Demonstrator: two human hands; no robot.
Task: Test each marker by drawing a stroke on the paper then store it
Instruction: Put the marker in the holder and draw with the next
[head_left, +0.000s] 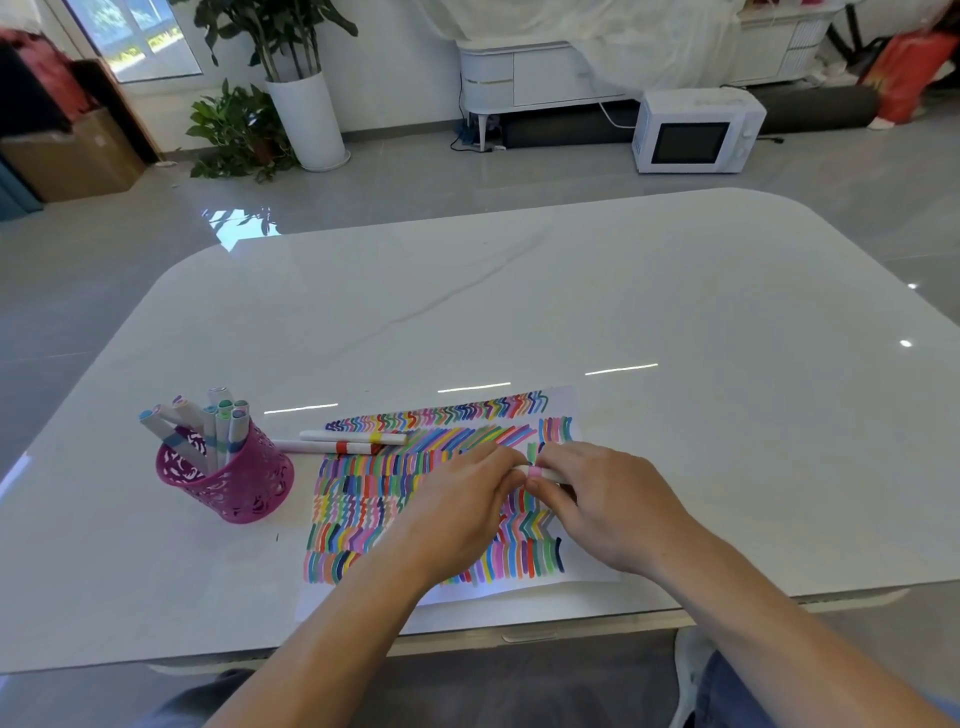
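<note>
Marker (535, 472), pink band: left hand (462, 501) and right hand (610, 499) both pinch it over paper (358, 493).

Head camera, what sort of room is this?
Probably a home living or dining room: a glossy white table, potted plants by a window, and a microwave on the floor beside a low white cabinet.

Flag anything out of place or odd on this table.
Two markers lie loose at the top-left edge of the paper, outside the pink holder. A small dark mark sits on the table left of the paper, possibly stray ink. Beyond, a microwave stands on the floor.
</note>
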